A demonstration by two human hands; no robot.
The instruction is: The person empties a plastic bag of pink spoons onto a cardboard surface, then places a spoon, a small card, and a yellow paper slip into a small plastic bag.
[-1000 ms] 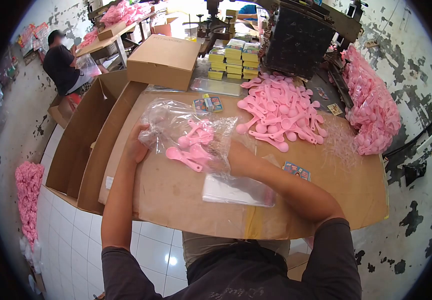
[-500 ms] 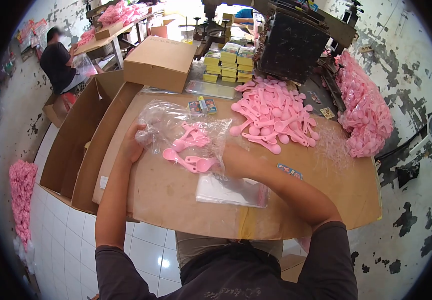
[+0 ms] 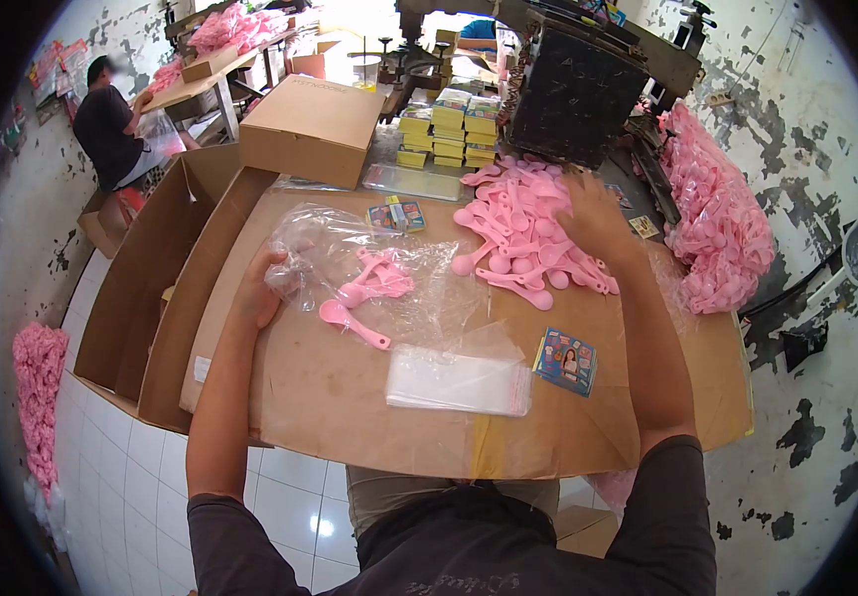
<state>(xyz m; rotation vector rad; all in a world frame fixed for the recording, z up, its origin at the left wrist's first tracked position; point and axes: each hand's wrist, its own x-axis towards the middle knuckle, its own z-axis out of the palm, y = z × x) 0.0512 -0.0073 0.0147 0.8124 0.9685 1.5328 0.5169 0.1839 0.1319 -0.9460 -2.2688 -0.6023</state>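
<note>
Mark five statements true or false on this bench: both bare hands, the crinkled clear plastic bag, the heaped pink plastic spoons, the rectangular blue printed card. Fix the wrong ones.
1. The bare left hand holds the crinkled clear plastic bag. True.
2. The bare right hand is at the right side of the loose heap of pink plastic spoons. True.
3. No spoons show through the bag. False: several pink ones show through its film.
4. The rectangular blue printed card lies right of the flat, translucent plastic sleeves. True.
5. The bag lies right of the heap. False: it lies left of it.
</note>
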